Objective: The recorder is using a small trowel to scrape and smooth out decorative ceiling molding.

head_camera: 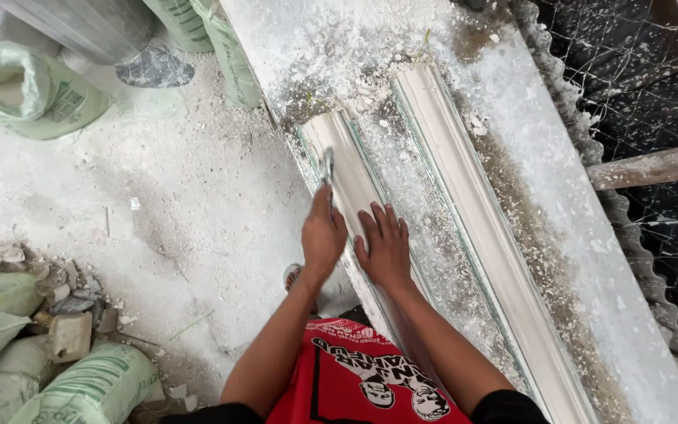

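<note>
**Desk:** What do I see at the workbench?

**Operator:** I look down through the head camera at a long, dust-covered white bench [512, 118]. Two pale plaster moulding strips lie on it side by side, running away from me. My left hand [323, 235] is closed around a small metal blade tool [327, 166], whose tip rests on the near moulding strip [347, 169]. My right hand [384, 247] lies flat and open, fingers spread, pressing on that same strip just beside the left hand.

**Desk:** And the second strip?

**Operator:** The far moulding strip [464, 188] sits to the right of the one I am touching, apart from it, with a band of white crumbs and powder between them. Neither hand touches it.

**Desk:** What surrounds the bench?

**Operator:** To the left, a floor [158, 204] caked in white dust. Green-printed sacks [33, 86] sit at the upper left, more sacks [80, 389] at the lower left, with broken rubble [64, 302] between. On the right, a wavy-edged sheet borders dark wire mesh [653, 86], and a rough wooden bar [653, 165] crosses it. A red printed shirt [355, 377] fills the bottom of the frame.

**Desk:** Is the blade moving?

**Operator:** It looks blurred; beyond that I cannot tell.
</note>
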